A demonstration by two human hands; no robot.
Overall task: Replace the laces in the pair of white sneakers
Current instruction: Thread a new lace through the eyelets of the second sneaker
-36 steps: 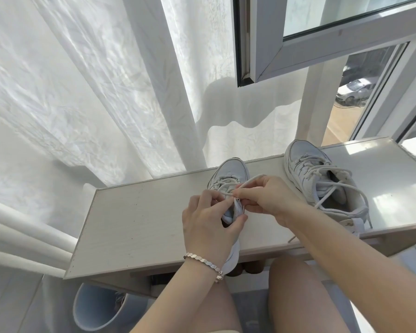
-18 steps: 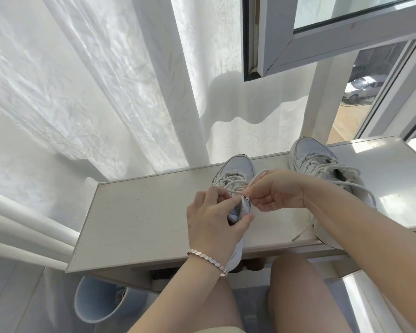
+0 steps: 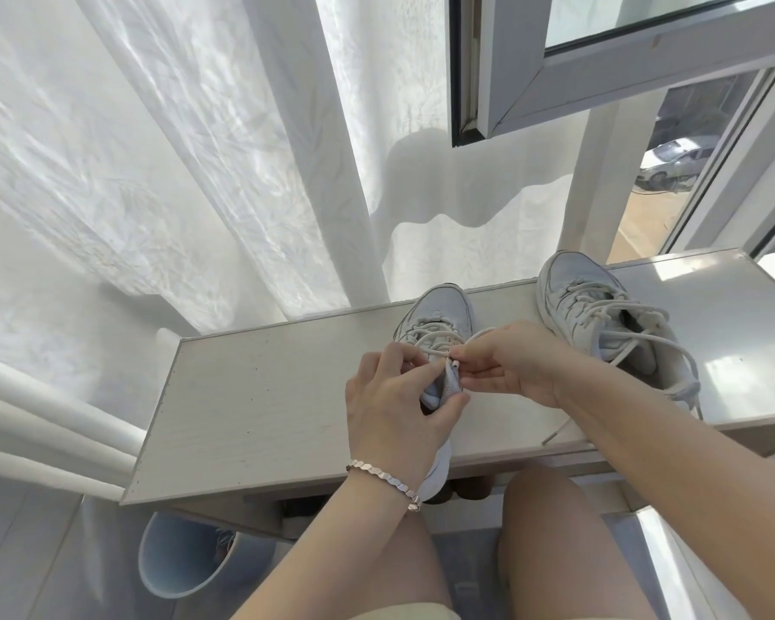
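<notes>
Right hand [image 3: 511,364] slightly rightward, pinch on lace [image 3: 477,336]

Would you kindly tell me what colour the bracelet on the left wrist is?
The bracelet is silver and rose-gold, clearest in the head view.

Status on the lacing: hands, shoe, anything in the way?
Left hand grips near sneaker at its tongue. Right hand pinches its lace by an eyelet. Second sneaker apart on the bench, laces loose, not in the way.

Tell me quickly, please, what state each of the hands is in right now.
Left hand: closed, gripping the near sneaker by its upper.
Right hand: closed, pinching that sneaker's lace.
</notes>
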